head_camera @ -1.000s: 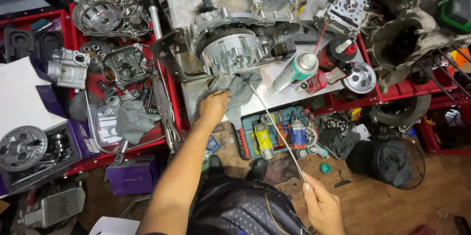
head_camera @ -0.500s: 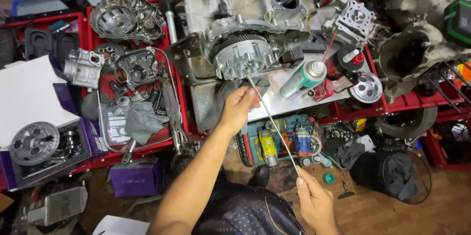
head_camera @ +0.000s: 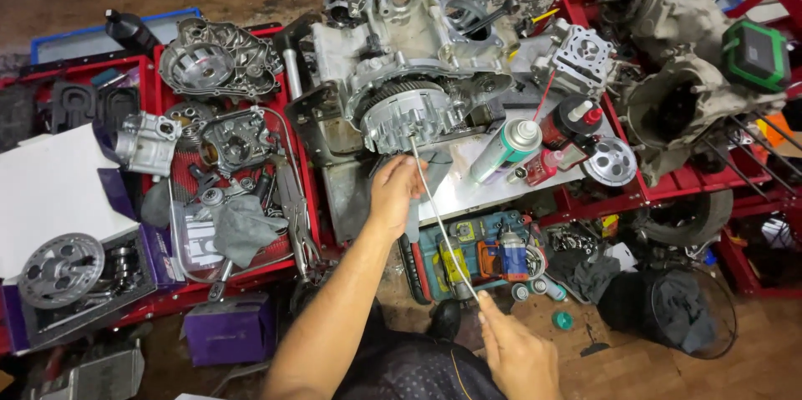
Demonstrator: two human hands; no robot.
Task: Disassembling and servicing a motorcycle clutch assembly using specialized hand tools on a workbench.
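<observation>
A grey engine case [head_camera: 418, 41] stands on a metal plate, its round clutch assembly [head_camera: 405, 116] facing me. A long thin metal rod [head_camera: 439, 216] runs from the clutch's centre down toward me. My left hand [head_camera: 394, 191] pinches the rod near its upper part and also touches a grey rag [head_camera: 430, 162] below the clutch. My right hand [head_camera: 518, 354] grips the rod's lower end at the bottom of the view.
A green spray can [head_camera: 510, 149] and a red bottle [head_camera: 547, 164] lie right of the clutch. Red trays [head_camera: 309, 191] hold covers, pliers and loose parts on the left. A tool box [head_camera: 484, 258] sits below; more engine cases [head_camera: 677, 91] crowd the right.
My left hand left the rag on the plate and rose to the rod. The rod's tip moved up into the clutch centre, and the view shifted downward.
</observation>
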